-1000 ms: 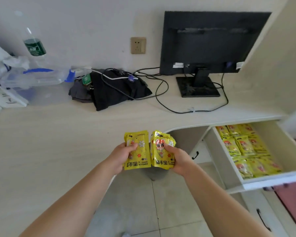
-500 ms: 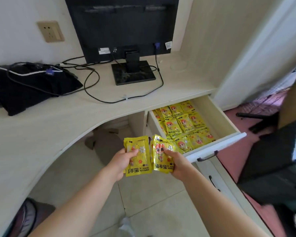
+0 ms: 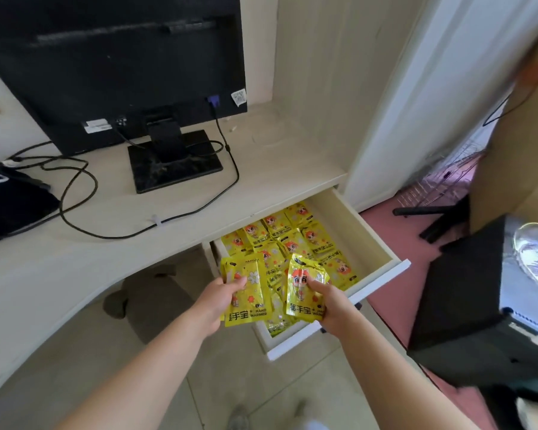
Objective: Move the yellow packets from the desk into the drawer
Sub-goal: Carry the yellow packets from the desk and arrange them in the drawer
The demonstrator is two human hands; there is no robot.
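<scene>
My left hand (image 3: 219,297) grips a small stack of yellow hand-warmer packets (image 3: 249,293) by its left edge. A second stack of yellow packets (image 3: 305,288) is held in my right hand (image 3: 330,301), thumb on the front. Both stacks hover over the front left part of the open drawer (image 3: 376,240), which sticks out from under the pale desk (image 3: 75,259). Several more yellow packets (image 3: 292,237) lie flat in rows inside the drawer. No packets show on the visible desk top.
A black monitor (image 3: 112,63) on its stand (image 3: 174,159) sits on the desk behind the drawer, with black cables (image 3: 84,193) looping left toward dark cloth (image 3: 10,203). A black box (image 3: 479,296) stands at right on the pink floor. Tiled floor lies below.
The view has swung right and closer to the drawer. Both hands have carried their packet stacks from beside the desk edge to over the open drawer.
</scene>
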